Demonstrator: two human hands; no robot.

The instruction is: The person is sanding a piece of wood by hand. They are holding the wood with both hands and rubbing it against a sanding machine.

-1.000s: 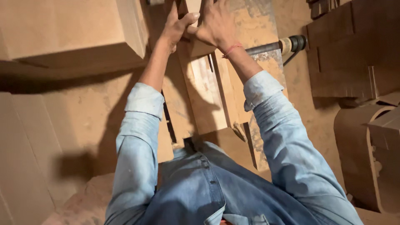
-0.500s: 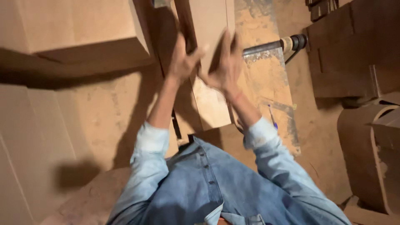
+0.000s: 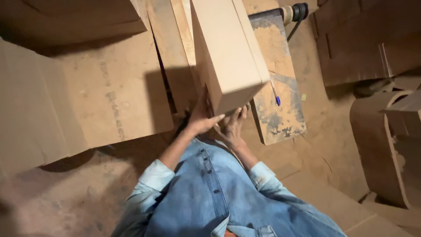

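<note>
Long plain brown cardboard box (image 3: pixel 228 52), closed, long axis pointing away from the person. Left hand (image 3: pixel 202 117) and right hand (image 3: pixel 232 125) grip its near end, fingers curled.

head cam | 1 view, looks steeply down | close over hands (image 3: pixel 219 123) | floor (image 3: pixel 66 197) probably dusty

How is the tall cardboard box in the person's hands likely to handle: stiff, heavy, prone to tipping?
The cardboard box probably stays stiff: its faces look flat and its edges crisp. It seems light for its size, since the left hand and right hand support it only at its near end. Gripped there, with most of its length beyond the hands, it may tip easily.
</note>
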